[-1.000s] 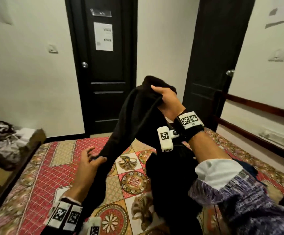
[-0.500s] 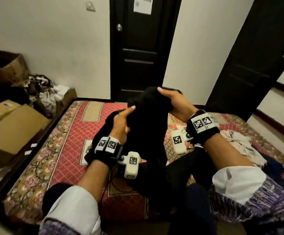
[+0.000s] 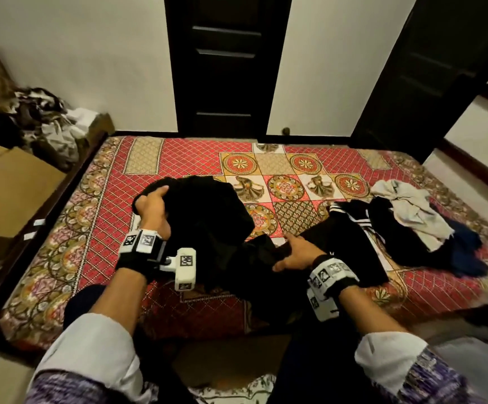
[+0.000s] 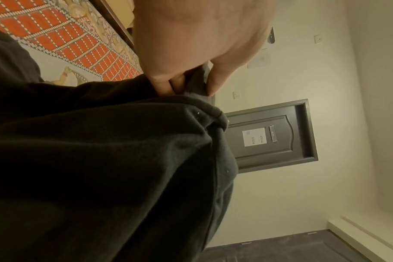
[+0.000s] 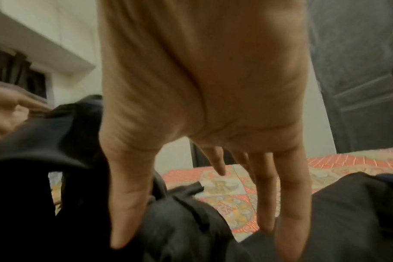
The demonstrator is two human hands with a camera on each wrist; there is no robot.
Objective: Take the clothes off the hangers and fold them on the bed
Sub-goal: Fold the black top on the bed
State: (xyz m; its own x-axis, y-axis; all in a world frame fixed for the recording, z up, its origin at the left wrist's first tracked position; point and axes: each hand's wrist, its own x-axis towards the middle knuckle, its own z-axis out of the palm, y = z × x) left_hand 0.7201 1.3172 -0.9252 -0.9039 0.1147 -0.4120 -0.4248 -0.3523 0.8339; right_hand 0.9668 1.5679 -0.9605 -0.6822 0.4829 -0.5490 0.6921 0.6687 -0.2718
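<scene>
Left hand pinches black garment; right hand flat on it.

The garment was plain black. The bedspread was red lattice with gold floral medallions. A black piece with white stripes lay beside a pale grey cloth. The doors were dark.

The limp black fabric garment shows no readable shape, and the left hand hides its far-left edge. Its near end drops below the edge of the red patterned quilted bed. The right-wrist view is blurred.
</scene>
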